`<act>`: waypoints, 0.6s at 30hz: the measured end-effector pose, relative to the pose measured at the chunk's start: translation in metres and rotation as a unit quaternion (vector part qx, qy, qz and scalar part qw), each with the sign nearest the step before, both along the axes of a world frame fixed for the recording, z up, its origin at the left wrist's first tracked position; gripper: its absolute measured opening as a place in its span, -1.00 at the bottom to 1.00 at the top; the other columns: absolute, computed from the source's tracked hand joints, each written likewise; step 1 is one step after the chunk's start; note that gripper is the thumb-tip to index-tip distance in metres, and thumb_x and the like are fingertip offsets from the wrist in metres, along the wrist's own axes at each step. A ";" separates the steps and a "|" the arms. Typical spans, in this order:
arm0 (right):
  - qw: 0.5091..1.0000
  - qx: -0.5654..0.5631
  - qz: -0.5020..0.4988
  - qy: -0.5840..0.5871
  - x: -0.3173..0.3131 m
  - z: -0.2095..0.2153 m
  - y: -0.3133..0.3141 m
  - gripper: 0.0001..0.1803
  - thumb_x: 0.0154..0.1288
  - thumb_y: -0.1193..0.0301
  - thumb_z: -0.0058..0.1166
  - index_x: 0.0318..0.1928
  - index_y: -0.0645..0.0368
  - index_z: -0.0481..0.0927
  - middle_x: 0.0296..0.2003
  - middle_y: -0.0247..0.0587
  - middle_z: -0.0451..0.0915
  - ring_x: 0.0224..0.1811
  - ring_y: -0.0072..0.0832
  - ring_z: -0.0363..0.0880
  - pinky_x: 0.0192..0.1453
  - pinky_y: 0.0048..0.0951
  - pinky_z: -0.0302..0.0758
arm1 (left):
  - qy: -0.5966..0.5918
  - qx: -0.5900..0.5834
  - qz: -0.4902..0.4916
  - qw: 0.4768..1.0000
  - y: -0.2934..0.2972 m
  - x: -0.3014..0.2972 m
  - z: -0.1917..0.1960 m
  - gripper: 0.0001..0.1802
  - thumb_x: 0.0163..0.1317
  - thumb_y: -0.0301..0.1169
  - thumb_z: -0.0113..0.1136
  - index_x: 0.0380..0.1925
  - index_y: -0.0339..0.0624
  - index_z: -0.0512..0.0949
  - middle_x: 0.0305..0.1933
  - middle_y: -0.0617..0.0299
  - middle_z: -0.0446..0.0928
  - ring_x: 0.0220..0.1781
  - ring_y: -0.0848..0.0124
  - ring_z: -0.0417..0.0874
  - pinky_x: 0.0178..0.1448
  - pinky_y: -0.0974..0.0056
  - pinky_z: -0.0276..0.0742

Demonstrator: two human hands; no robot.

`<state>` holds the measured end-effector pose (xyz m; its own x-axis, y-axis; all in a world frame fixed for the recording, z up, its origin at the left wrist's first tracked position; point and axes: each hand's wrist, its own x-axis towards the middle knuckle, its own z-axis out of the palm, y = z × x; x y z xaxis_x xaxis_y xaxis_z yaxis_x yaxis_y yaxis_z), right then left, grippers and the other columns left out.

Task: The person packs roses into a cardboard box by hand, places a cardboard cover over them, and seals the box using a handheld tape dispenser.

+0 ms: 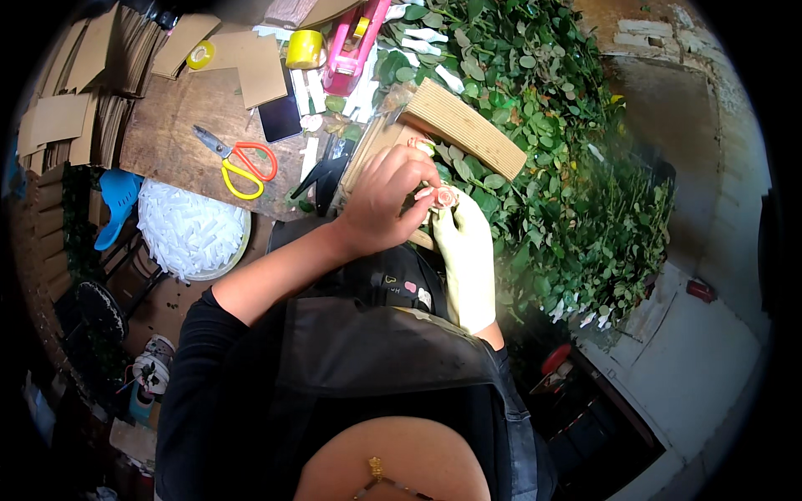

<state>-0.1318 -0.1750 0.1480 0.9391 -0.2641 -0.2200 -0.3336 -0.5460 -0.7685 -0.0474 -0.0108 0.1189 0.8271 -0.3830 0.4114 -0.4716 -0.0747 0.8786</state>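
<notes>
A pale pink rose (447,197) is held upright in my right hand (468,259), which wears a pale yellow-green glove; its fingers are closed just below the bloom. My bare left hand (380,200) comes in from the left with fingertips pinched at the rose's left edge, on what looks like a pale pink outer petal (424,193). Just beyond my fingers lies another pink rose (421,145), partly hidden by my left hand. A strip of corrugated cardboard (468,129) slants over the stems behind the hands. The held rose's stem is mostly hidden by my glove.
Leafy rose stems (568,184) are heaped at the right. On the wooden table (175,125) lie scissors (230,159), a phone (280,117), a yellow tape roll (304,50), a pink tape dispenser (347,63) and cardboard pieces (263,75). A tub of white strips (192,230) stands left.
</notes>
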 end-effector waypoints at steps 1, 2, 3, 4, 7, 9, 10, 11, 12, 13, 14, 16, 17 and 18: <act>1.000 -0.015 0.004 -0.005 0.000 0.000 -0.001 -0.68 0.42 0.33 0.21 0.11 0.15 0.68 -0.07 -0.10 0.74 -0.03 -0.13 0.67 0.11 -0.20 0.57 | 0.000 0.010 -0.004 1.000 0.001 0.000 0.000 -0.68 0.10 -0.57 0.40 -0.13 -0.13 0.58 -0.04 0.10 0.56 0.03 0.13 0.61 0.11 0.14 0.48; 0.999 -0.030 0.009 -0.011 -0.001 -0.001 -0.002 -0.69 0.42 0.33 0.21 0.10 0.16 0.68 -0.07 -0.10 0.74 -0.03 -0.12 0.67 0.11 -0.20 0.57 | -0.001 0.021 -0.008 1.000 0.003 0.000 0.002 -0.70 0.10 -0.58 0.39 -0.14 -0.12 0.61 -0.04 0.10 0.55 0.02 0.14 0.60 0.10 0.15 0.49; 0.999 -0.037 0.005 -0.017 -0.002 0.002 -0.001 -0.69 0.42 0.33 0.22 0.10 0.16 0.68 -0.07 -0.10 0.74 -0.04 -0.13 0.67 0.10 -0.20 0.57 | -0.002 0.028 -0.018 0.999 0.003 0.000 0.005 -0.71 0.11 -0.60 0.37 -0.15 -0.10 0.64 -0.03 0.10 0.55 0.01 0.15 0.60 0.10 0.16 0.49; 0.999 -0.044 0.002 -0.023 -0.003 0.006 0.001 -0.69 0.41 0.33 0.22 0.09 0.16 0.68 -0.07 -0.09 0.74 -0.04 -0.13 0.67 0.10 -0.20 0.57 | 0.012 0.023 -0.028 0.999 0.004 0.000 0.007 -0.72 0.10 -0.59 0.37 -0.16 -0.09 0.66 -0.03 0.11 0.54 -0.01 0.16 0.60 0.10 0.16 0.49; 0.997 -0.060 0.028 -0.032 -0.003 0.005 -0.002 -0.69 0.41 0.34 0.23 0.09 0.15 0.69 -0.06 -0.11 0.74 -0.04 -0.14 0.67 0.11 -0.22 0.58 | 0.038 0.013 -0.034 0.999 0.005 -0.003 0.012 -0.74 0.09 -0.58 0.38 -0.19 -0.06 0.71 -0.02 0.12 0.54 -0.05 0.19 0.58 0.09 0.19 0.48; 0.996 -0.076 0.045 -0.033 -0.001 0.005 -0.003 -0.69 0.40 0.35 0.23 0.09 0.14 0.69 -0.04 -0.14 0.74 -0.04 -0.16 0.67 0.11 -0.23 0.58 | 0.034 0.004 -0.021 0.999 0.005 -0.004 0.014 -0.75 0.07 -0.56 0.40 -0.21 -0.08 0.70 -0.01 0.12 0.54 -0.08 0.21 0.58 0.08 0.20 0.47; 0.995 -0.090 0.044 -0.031 0.001 0.013 0.002 -0.70 0.40 0.36 0.23 0.09 0.14 0.69 -0.03 -0.16 0.74 -0.04 -0.17 0.67 0.11 -0.24 0.57 | 0.023 0.012 -0.022 0.999 0.006 -0.003 0.014 -0.75 0.06 -0.55 0.41 -0.22 -0.08 0.69 -0.01 0.12 0.54 -0.08 0.21 0.58 0.07 0.20 0.47; 0.993 -0.103 0.043 -0.029 0.002 0.018 0.005 -0.70 0.40 0.37 0.23 0.10 0.13 0.69 -0.01 -0.18 0.75 -0.03 -0.17 0.67 0.11 -0.24 0.57 | 0.012 0.019 -0.023 0.999 0.008 -0.003 0.013 -0.75 0.06 -0.54 0.42 -0.22 -0.08 0.69 0.00 0.11 0.54 -0.08 0.21 0.58 0.07 0.20 0.47; 0.994 -0.093 0.039 -0.033 0.002 0.018 0.006 -0.70 0.39 0.38 0.23 0.10 0.12 0.69 0.00 -0.21 0.75 -0.03 -0.19 0.67 0.11 -0.25 0.57 | 0.000 0.027 -0.024 0.999 0.009 -0.002 0.013 -0.75 0.05 -0.53 0.43 -0.22 -0.09 0.68 0.00 0.11 0.54 -0.08 0.21 0.58 0.06 0.20 0.47; 0.995 -0.083 0.036 -0.037 0.002 0.019 0.007 -0.70 0.39 0.40 0.22 0.11 0.11 0.69 0.01 -0.23 0.75 -0.03 -0.20 0.66 0.11 -0.25 0.57 | -0.005 0.028 -0.025 0.999 0.010 -0.002 0.014 -0.75 0.05 -0.53 0.43 -0.22 -0.09 0.67 0.00 0.11 0.54 -0.09 0.21 0.59 0.06 0.20 0.46; 0.996 -0.072 0.033 -0.041 0.002 0.019 0.007 -0.69 0.39 0.41 0.22 0.11 0.11 0.69 0.03 -0.25 0.74 -0.03 -0.21 0.66 0.12 -0.26 0.57 | -0.010 0.030 -0.026 0.999 0.011 -0.002 0.014 -0.74 0.04 -0.52 0.44 -0.23 -0.10 0.67 0.00 0.10 0.54 -0.09 0.21 0.59 0.06 0.20 0.46; 0.993 -0.090 0.057 -0.047 0.002 0.018 0.005 -0.68 0.38 0.43 0.23 0.12 0.09 0.70 0.05 -0.28 0.74 -0.04 -0.23 0.66 0.12 -0.27 0.57 | -0.013 0.033 -0.024 0.999 0.011 -0.002 0.014 -0.77 0.06 -0.48 0.43 -0.24 -0.10 0.65 0.00 0.10 0.54 -0.09 0.18 0.57 0.05 0.17 0.46; 0.991 -0.098 0.070 -0.051 0.002 0.018 0.004 -0.68 0.37 0.44 0.23 0.12 0.08 0.70 0.06 -0.29 0.74 -0.05 -0.24 0.66 0.12 -0.28 0.57 | -0.010 0.033 -0.024 0.999 0.011 -0.003 0.013 -0.79 0.08 -0.44 0.42 -0.25 -0.10 0.63 -0.01 0.10 0.54 -0.08 0.15 0.55 0.05 0.14 0.45; 0.991 -0.097 0.072 -0.056 0.001 0.018 0.003 -0.67 0.37 0.44 0.23 0.13 0.08 0.70 0.06 -0.29 0.74 -0.05 -0.25 0.66 0.12 -0.29 0.56 | -0.008 0.033 -0.024 0.999 0.011 -0.003 0.012 -0.80 0.10 -0.40 0.41 -0.26 -0.09 0.62 -0.02 0.09 0.54 -0.07 0.12 0.53 0.04 0.11 0.45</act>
